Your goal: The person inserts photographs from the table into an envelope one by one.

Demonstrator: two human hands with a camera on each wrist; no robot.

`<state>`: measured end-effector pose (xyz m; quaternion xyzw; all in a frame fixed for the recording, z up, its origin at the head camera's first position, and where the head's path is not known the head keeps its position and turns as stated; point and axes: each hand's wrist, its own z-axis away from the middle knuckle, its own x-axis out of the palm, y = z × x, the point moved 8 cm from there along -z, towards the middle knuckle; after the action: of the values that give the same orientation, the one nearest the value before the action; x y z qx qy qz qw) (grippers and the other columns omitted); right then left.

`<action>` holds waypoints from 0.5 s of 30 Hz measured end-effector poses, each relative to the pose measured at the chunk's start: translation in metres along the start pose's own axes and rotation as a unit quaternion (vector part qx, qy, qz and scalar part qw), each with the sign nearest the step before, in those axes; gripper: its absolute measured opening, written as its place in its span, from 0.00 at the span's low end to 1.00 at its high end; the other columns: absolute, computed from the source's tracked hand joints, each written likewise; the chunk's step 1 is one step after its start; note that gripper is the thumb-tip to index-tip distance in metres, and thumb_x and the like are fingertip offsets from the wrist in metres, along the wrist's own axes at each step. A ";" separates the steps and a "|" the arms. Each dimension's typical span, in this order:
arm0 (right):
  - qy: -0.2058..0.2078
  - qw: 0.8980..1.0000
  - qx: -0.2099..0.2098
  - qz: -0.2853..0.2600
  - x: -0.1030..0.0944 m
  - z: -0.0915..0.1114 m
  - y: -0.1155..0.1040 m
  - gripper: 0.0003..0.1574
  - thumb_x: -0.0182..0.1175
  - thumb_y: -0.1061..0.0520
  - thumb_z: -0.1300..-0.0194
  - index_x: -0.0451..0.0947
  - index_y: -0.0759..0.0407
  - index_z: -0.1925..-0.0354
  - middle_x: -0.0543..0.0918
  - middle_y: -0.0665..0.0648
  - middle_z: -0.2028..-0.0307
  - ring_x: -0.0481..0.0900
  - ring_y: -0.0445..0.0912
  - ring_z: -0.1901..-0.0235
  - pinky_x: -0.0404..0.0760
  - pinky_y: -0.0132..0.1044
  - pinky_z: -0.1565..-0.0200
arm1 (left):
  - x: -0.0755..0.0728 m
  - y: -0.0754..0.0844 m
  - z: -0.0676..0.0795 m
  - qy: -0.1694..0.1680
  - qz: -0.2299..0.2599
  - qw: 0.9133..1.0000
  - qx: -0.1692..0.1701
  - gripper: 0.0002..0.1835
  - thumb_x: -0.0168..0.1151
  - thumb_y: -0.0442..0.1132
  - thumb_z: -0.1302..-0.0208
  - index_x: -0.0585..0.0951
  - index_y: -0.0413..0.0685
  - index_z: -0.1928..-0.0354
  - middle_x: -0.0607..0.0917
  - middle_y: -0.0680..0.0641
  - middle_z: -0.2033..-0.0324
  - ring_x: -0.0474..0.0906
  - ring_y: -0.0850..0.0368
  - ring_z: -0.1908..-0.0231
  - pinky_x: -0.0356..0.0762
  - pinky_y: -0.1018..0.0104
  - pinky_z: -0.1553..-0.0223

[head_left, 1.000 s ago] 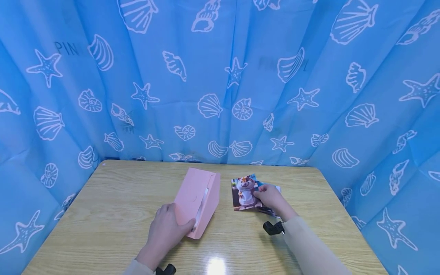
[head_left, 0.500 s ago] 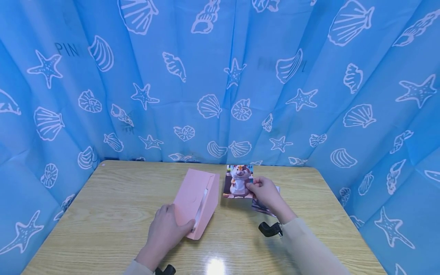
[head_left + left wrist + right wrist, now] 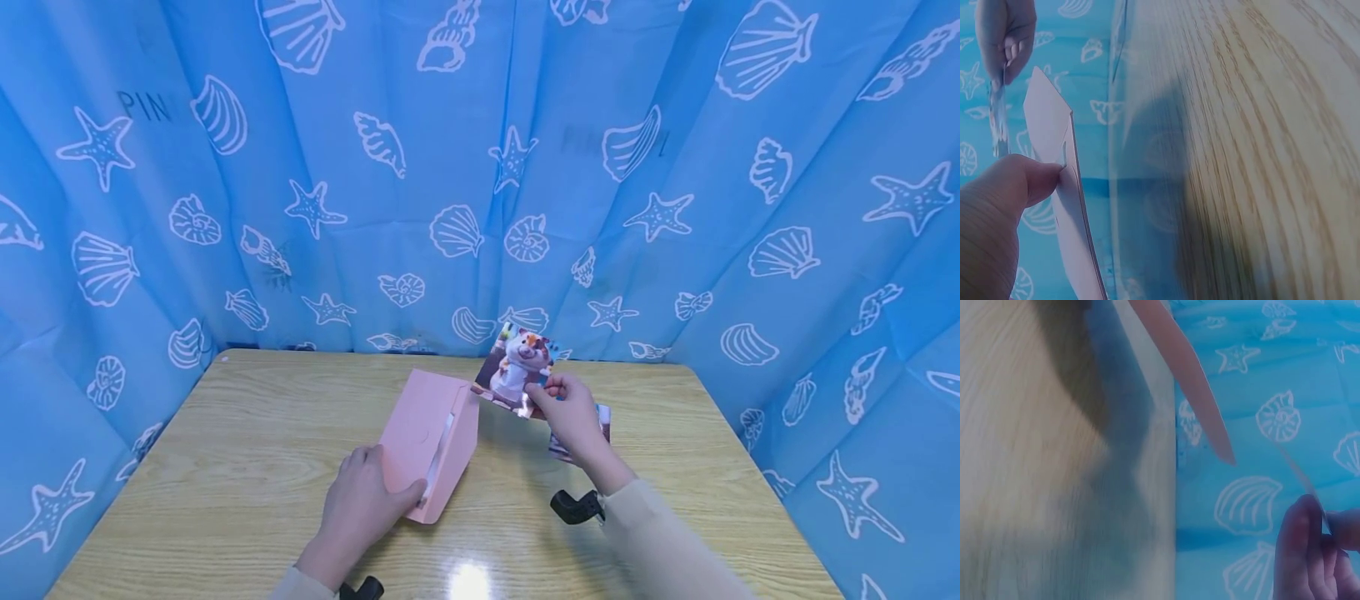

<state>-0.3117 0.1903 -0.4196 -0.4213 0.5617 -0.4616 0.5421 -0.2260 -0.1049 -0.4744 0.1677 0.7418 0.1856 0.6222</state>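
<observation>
My left hand (image 3: pixel 363 504) holds a pink envelope (image 3: pixel 423 417) by its near end, thumb at the slit along its opening. In the left wrist view, the thumb presses on the envelope (image 3: pixel 1079 219) beside that slit. To the right, my right hand (image 3: pixel 576 421) pinches a picture card (image 3: pixel 512 371) printed with a hamster in white. The card is tilted and raised above the table, close to the envelope's far corner. The right wrist view shows this card (image 3: pixel 1300 472) nearly edge-on between thumb and fingers, apart from the envelope (image 3: pixel 1188 369).
More picture cards (image 3: pixel 604 423) lie on the wooden table (image 3: pixel 285 425), partly hidden under my right hand. A blue curtain (image 3: pixel 390 200) with white shells and starfish hangs behind the table and at both sides.
My right hand has lifted the hamster card off the other cards and moved it up and left, tilting it. The left hand and envelope have stayed put.
</observation>
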 end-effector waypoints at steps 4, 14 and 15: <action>-0.004 1.000 -0.005 0.001 0.009 0.003 0.001 0.16 0.63 0.54 0.35 0.69 0.64 0.61 0.74 0.59 0.67 0.86 0.53 0.69 0.82 0.42 0.62 | 0.000 0.000 0.000 0.005 0.001 1.000 0.002 0.48 0.68 0.66 0.53 0.74 0.27 0.45 0.77 0.33 0.52 0.73 0.40 0.51 0.76 0.45 0.54; -0.006 1.000 -0.014 0.015 0.028 0.005 0.009 0.15 0.66 0.56 0.37 0.70 0.63 0.65 0.73 0.57 0.69 0.80 0.46 0.72 0.83 0.46 0.65 | 0.001 0.000 -0.001 0.008 0.002 1.000 -0.001 0.49 0.68 0.67 0.53 0.74 0.27 0.44 0.77 0.33 0.51 0.73 0.40 0.50 0.75 0.45 0.53; -0.007 1.000 -0.017 0.018 0.029 0.006 0.009 0.15 0.66 0.56 0.37 0.70 0.63 0.65 0.73 0.57 0.69 0.79 0.46 0.73 0.83 0.45 0.66 | 0.001 0.000 -0.001 0.005 0.002 1.000 -0.003 0.50 0.67 0.67 0.53 0.74 0.27 0.43 0.77 0.33 0.51 0.73 0.40 0.49 0.75 0.45 0.53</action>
<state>-0.3070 0.1633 -0.4346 -0.4237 0.5734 -0.4389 0.5469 -0.2274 -0.1050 -0.4752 0.1662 0.7441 0.1896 0.6187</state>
